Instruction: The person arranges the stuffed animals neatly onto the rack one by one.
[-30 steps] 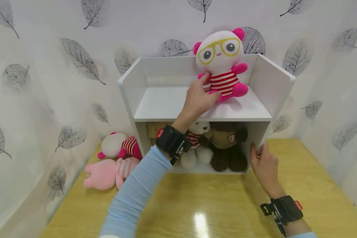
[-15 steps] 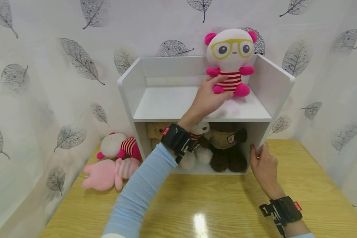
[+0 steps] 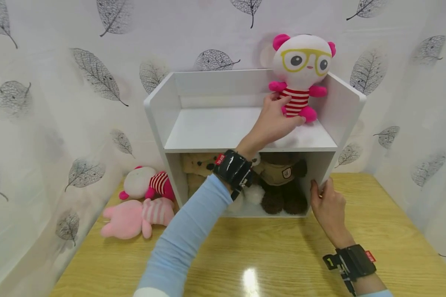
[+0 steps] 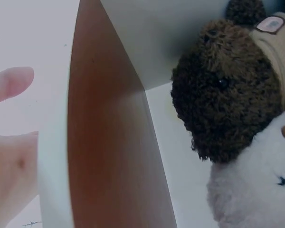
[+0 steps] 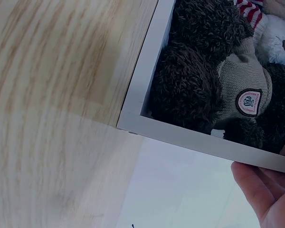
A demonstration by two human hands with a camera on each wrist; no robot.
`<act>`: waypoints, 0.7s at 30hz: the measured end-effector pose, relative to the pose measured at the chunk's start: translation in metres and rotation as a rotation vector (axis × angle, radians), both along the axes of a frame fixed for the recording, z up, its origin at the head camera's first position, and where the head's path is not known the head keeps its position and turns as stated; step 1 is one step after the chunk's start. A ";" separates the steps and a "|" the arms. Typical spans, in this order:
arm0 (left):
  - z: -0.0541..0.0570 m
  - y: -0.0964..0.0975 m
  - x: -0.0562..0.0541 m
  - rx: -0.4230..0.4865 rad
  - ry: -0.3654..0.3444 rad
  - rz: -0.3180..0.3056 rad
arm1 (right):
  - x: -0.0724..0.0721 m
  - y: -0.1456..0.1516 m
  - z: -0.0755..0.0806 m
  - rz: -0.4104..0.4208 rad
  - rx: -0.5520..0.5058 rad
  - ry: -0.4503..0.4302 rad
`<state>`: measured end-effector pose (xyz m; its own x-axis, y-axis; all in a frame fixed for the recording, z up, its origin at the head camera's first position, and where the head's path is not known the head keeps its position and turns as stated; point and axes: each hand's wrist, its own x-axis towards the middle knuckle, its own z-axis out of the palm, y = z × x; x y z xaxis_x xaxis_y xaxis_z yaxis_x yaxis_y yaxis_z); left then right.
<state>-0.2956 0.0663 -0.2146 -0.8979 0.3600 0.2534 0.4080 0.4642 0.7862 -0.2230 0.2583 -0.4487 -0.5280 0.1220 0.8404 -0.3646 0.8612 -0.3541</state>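
Observation:
My left hand [image 3: 273,119] holds a panda plush [image 3: 305,64] by its lower body, fingers at its striped belly and thumb at a pink leg. The panda has pink ears, yellow glasses and a red-striped shirt; it sits upright, leaning slightly, at the right end of the white shelf's [image 3: 215,128] upper level. With my right hand [image 3: 330,208] I grip the front edge of the shelf's right side panel, low down. In the right wrist view, fingers [image 5: 254,190] press that panel's outer side. In the left wrist view, the plush itself is out of sight.
Below, a brown bear [image 3: 282,181] in a beige sweater, a white bear [image 4: 270,175] and a tan plush [image 3: 198,165] fill the lower compartment. On the wooden table [image 3: 282,255] left of the shelf lie a second panda plush [image 3: 137,181] and a pink plush [image 3: 126,218].
My left hand has moved the panda plush rightward along the upper level, close to the right side panel. The plush has turned and tilted differently. My right hand has stayed at the panel.

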 end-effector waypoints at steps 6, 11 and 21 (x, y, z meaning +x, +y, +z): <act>0.000 0.005 0.001 -0.022 0.010 -0.002 | 0.000 -0.001 0.001 0.002 0.005 0.016; 0.000 0.011 0.001 -0.061 0.013 0.003 | 0.000 0.000 0.000 0.007 0.007 0.018; -0.002 0.008 0.003 -0.102 0.023 0.018 | 0.000 0.002 -0.001 0.007 0.015 0.011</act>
<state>-0.2930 0.0744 -0.2168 -0.8987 0.3691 0.2367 0.4162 0.5483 0.7254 -0.2234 0.2603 -0.4497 -0.5198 0.1058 0.8477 -0.3748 0.8635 -0.3376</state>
